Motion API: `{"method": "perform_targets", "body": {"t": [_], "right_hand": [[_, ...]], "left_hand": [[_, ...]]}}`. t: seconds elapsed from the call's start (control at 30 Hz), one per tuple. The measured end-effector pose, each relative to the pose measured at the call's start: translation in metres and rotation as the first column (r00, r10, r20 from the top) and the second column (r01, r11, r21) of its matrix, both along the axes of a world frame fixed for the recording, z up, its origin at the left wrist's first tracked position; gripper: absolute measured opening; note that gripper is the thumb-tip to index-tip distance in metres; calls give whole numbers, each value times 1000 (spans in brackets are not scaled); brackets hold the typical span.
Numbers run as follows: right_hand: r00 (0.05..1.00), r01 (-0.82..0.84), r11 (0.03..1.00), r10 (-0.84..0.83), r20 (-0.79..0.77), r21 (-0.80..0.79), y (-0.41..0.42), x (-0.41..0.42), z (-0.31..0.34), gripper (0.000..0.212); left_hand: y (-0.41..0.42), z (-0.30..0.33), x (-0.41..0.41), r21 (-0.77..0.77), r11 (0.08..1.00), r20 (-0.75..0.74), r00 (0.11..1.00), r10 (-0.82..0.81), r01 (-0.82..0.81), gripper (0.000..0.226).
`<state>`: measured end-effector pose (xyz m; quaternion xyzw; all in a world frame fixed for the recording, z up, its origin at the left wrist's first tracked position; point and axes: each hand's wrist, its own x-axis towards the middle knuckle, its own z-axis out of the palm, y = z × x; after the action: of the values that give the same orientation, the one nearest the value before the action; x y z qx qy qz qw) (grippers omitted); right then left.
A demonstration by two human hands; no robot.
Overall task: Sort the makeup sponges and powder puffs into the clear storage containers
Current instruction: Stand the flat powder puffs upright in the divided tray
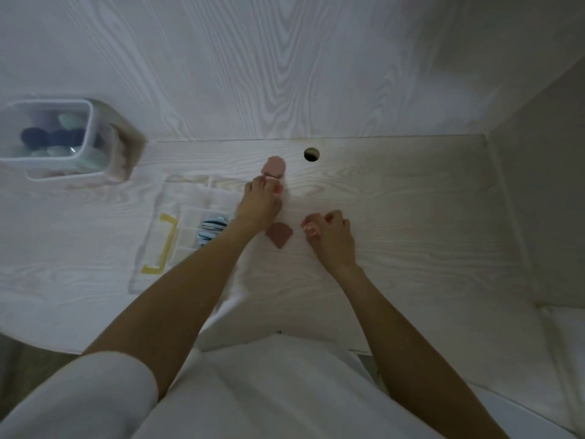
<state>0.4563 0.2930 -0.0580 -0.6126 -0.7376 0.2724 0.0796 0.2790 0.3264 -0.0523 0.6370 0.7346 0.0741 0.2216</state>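
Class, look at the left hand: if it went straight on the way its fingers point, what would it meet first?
The pink sponge, which the left hand already touches or nearly touches at its fingertips; beyond it, probably the back wall.

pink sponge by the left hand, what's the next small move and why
Probably close the left hand on the pink sponge and lift it: the fingertips touch its near end, it lies loose on the desk, and the tub of sponges sits far left.
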Motion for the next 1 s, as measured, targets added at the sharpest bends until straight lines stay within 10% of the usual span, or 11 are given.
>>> {"method": "perform_targets", "body": {"t": [0.2, 0.57, 0.7, 1.0], "right_hand": [[935, 122, 991, -132, -329, -50, -9, 10, 1, 11], [739, 393, 916, -368, -564, -83, -30, -23, 9, 16], [691, 362, 922, -366, -623, -141, -23, -49, 28, 23], [592, 217, 955, -292, -751, -200, 8, -96, 54, 17]], "left_hand": [[8, -7, 9, -12, 983, 33, 983, 182, -182, 29], [-36, 41, -40, 159, 934, 622, 767, 157, -321, 30], [-48, 45, -98, 255, 898, 564, 809, 165, -360, 23], [-51, 31, -132, 425, 878, 57, 962, -266, 218, 17]]}}
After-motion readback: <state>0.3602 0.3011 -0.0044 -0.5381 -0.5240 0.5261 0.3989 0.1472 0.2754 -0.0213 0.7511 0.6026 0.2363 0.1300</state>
